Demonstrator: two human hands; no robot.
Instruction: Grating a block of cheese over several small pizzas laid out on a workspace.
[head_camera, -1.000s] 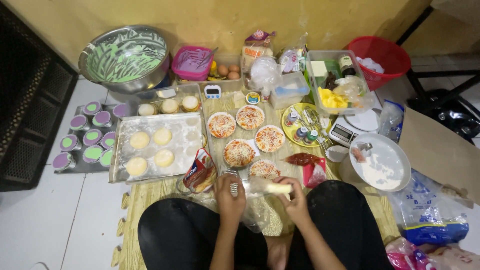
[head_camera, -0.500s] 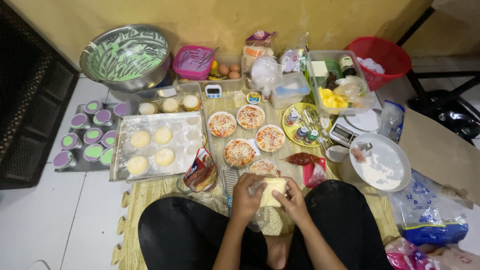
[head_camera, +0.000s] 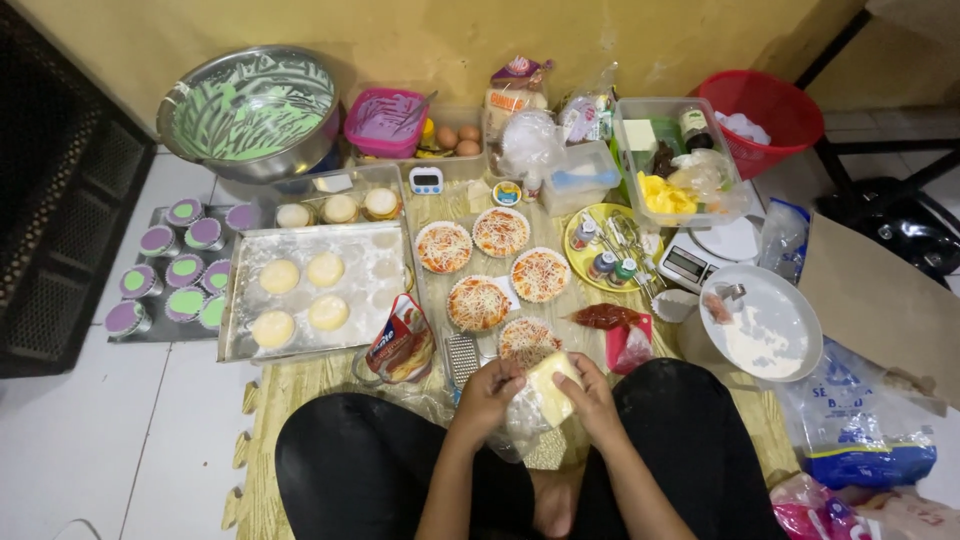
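Above the lap, both hands close on one pale yellow block of cheese (head_camera: 548, 388).

Left hand (head_camera: 487, 392) curls round the block's near side while right hand (head_camera: 590, 392) cups the far side, steadying it over clear plastic wrap (head_camera: 525, 425). Just beyond lie a small metal grater (head_camera: 461, 356) and five round cheese-topped mini pizzas (head_camera: 479, 303) on a woven mat (head_camera: 300, 385), within easy reach. Farther left, a floured metal tray (head_camera: 370, 270) keeps four plain dough rounds (head_camera: 279, 276) apart.

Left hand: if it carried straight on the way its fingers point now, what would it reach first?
The left hand points up and slightly right, toward the block of cheese both hands hold. Past that, the nearest small pizza would likely come first, though depth is hard to judge from above.
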